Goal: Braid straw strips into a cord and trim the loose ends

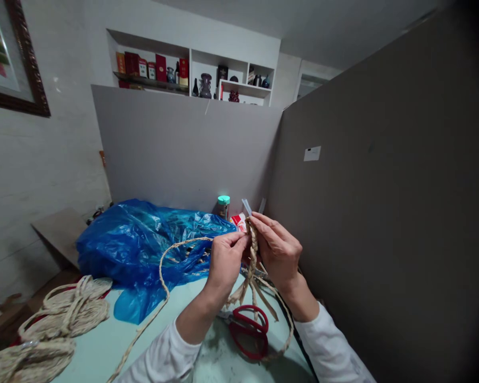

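A tan braid of plant fibre [253, 250] hangs upright between my hands, its loose strands fanning out at the bottom. My left hand [227, 258] pinches at the braid's upper part from the left. From the right, my right hand [277, 247] has thumb and fingers closed round its top end. Just past my right fingertips a pale translucent strip [246, 206] sticks up; whether I hold it I cannot tell. Red-handled scissors [249, 332] lie on the table below the loose strands. A long thin braided cord [162, 271] curves across the table on the left.
A big blue plastic bag [143, 239] covers the table's back left. Coiled braided cord bundles [69, 314] lie at the left edge. A green-lidded jar [223, 206] stands behind my hands. Grey partitions [183, 143] close off the back and right of the pale green table [175, 324].
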Motion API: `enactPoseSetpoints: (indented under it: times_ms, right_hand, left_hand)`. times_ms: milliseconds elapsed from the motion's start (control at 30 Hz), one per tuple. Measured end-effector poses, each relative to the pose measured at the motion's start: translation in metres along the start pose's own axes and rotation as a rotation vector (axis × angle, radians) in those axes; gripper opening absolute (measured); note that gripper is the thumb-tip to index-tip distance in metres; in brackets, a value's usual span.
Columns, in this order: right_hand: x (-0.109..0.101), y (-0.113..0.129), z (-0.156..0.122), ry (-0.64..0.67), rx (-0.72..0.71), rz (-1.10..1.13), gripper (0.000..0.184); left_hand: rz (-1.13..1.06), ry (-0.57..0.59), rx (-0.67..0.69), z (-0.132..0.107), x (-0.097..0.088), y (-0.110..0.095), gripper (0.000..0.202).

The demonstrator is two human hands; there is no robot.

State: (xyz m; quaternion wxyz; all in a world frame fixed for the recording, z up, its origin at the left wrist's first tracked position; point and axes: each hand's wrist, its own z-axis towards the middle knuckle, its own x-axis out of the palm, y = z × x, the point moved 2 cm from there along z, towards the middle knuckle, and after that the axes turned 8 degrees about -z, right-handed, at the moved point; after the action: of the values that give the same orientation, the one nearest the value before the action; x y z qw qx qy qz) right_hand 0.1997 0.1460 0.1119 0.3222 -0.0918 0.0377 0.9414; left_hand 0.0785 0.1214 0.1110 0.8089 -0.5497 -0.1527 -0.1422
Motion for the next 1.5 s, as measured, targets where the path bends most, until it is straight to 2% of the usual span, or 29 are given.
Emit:
enactPoseSetpoints:
  times_ms: [300, 433, 500, 567, 667, 733, 800, 900, 1033, 1200, 1300, 1500]
  right_hand:
    - [-0.006, -0.016, 0.000, -0.029, -0.155, -0.145, 0.040]
    - [0.000, -0.017, -0.003, -0.008, -0.132, -0.126, 0.037]
    - [0.003, -0.017, -0.002, 0.017, -0.010, -0.065, 0.031]
    - [0.006, -0.017, 0.002, 0.066, 0.222, 0.078, 0.028]
    - [0.006, -0.012, 0.010, 0.168, 0.620, 0.429, 0.029]
    - [0.003, -0.004, 0.015, 0.237, 0.759, 0.695, 0.032]
    - [0.000, 0.006, 0.021, 0.299, 0.769, 0.896, 0.037]
    - [-0.006, 0.018, 0.025, 0.327, 0.754, 1.007, 0.040]
    - [-0.012, 0.027, 0.029, 0.243, 0.809, 1.114, 0.034]
    - [-0.021, 0.035, 0.035, 0.173, 0.793, 1.206, 0.025]
    - [-0.024, 0.036, 0.036, 0.167, 0.796, 1.177, 0.025]
    - [-0.030, 0.036, 0.039, 0.152, 0.782, 1.165, 0.022]
  left_hand:
    - [-0.126, 0.044, -0.167, -0.010, 0.015, 0.014, 0.021]
    - [-0.159, 0.035, -0.187, -0.009, 0.015, 0.021, 0.020]
    - [-0.146, 0.007, -0.152, -0.007, 0.012, 0.021, 0.019]
    - [-0.113, -0.026, -0.103, -0.005, 0.009, 0.017, 0.020]
    - [-0.043, -0.077, -0.016, -0.005, 0.005, 0.007, 0.022]
    - [0.005, -0.101, 0.038, -0.007, 0.004, 0.000, 0.019]
    - [0.042, -0.108, 0.078, -0.009, 0.004, -0.006, 0.016]
    - [0.129, -0.089, 0.137, -0.014, 0.004, -0.012, 0.018]
    - [0.347, -0.036, 0.312, -0.022, 0.004, -0.020, 0.020]
    - [0.412, 0.064, 0.449, -0.033, 0.009, -0.032, 0.021]
    - [0.382, 0.083, 0.431, -0.037, 0.013, -0.035, 0.021]
    - [0.219, 0.089, 0.280, -0.038, 0.014, -0.034, 0.020]
